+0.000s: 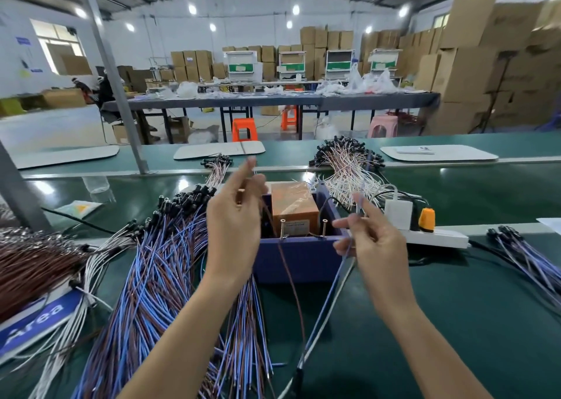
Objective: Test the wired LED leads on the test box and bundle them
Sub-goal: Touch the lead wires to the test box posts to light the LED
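Note:
A dark blue test box (299, 257) stands in the middle of the green belt, with an orange block (293, 205) inside and two metal screw posts (303, 228) near its front wall. My left hand (235, 225) is raised at the box's left side and pinches the end of a brown wire (291, 280). My right hand (375, 243) is at the box's right side and pinches a blue wire (329, 289). Both wires run down to one black LED head (297, 379) near the bottom edge. A big heap of blue and brown leads (158, 265) lies to the left.
A pile of white-wired leads (349, 167) lies behind the box. A white power strip (437, 237) with a white adapter and an orange plug sits to the right. More blue leads (528, 256) lie far right. A brown wire bundle (33, 265) and a blue "Area" sign (33, 322) are at left.

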The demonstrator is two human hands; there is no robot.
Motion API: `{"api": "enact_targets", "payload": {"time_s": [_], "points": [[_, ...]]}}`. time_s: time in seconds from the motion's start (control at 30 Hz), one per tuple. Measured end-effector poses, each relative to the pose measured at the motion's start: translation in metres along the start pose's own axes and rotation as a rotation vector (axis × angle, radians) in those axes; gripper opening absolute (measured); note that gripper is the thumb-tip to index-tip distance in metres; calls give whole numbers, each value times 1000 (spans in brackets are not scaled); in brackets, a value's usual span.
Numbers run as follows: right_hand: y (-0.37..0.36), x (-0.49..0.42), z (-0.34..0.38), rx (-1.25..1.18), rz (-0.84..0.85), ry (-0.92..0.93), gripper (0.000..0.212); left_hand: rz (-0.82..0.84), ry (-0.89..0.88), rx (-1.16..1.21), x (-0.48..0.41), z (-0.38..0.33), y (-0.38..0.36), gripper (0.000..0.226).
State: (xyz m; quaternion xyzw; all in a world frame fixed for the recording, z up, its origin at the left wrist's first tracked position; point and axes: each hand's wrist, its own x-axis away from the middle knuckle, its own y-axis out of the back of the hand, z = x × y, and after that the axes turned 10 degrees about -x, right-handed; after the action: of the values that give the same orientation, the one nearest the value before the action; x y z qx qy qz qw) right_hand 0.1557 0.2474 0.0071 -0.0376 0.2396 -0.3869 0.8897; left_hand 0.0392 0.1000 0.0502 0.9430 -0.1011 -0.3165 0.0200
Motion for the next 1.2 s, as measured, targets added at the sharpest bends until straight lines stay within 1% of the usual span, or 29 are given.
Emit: {"api": "enact_targets", "payload": {"time_s": [0.03, 0.1, 0.2, 0.27, 0.37, 0.43, 0.53, 0.57, 0.7, 0.83, 1.07, 1.2], "points": [[6, 1, -5, 34, -28, 9, 42, -37, 1, -46, 0, 9, 6, 38], [17, 6, -18, 120, -71, 28, 44, -91, 24, -92, 7, 29, 17, 35], [28, 19, -43, 206, -130, 59, 32, -120, 15, -240, 29, 65, 27, 14], [35, 25, -55, 253, -184, 65, 24, -90, -22, -334, 41, 84, 31, 5], [42, 25, -66, 364, -220, 74, 30, -43, -70, -461, 48, 101, 35, 17], [44, 26, -69, 382, -205, 73, 25, -35, -89, -493, 49, 103, 35, 22], [45, 29, -72, 416, -172, 84, 32, -2, -118, -518, 51, 105, 33, 24], [46, 30, -71, 423, -169, 87, 31, 7, -126, -518, 52, 105, 33, 23], [49, 28, -73, 424, -207, 70, 32, 24, -146, -530, 52, 107, 32, 17], [50, 28, -74, 423, -232, 72, 24, 29, -157, -538, 53, 111, 32, 15], [49, 30, -68, 440, -257, 135, 29, 17, -151, -515, 53, 113, 33, 14], [50, 30, -67, 444, -271, 129, 28, 21, -152, -509, 53, 112, 33, 14]]}}
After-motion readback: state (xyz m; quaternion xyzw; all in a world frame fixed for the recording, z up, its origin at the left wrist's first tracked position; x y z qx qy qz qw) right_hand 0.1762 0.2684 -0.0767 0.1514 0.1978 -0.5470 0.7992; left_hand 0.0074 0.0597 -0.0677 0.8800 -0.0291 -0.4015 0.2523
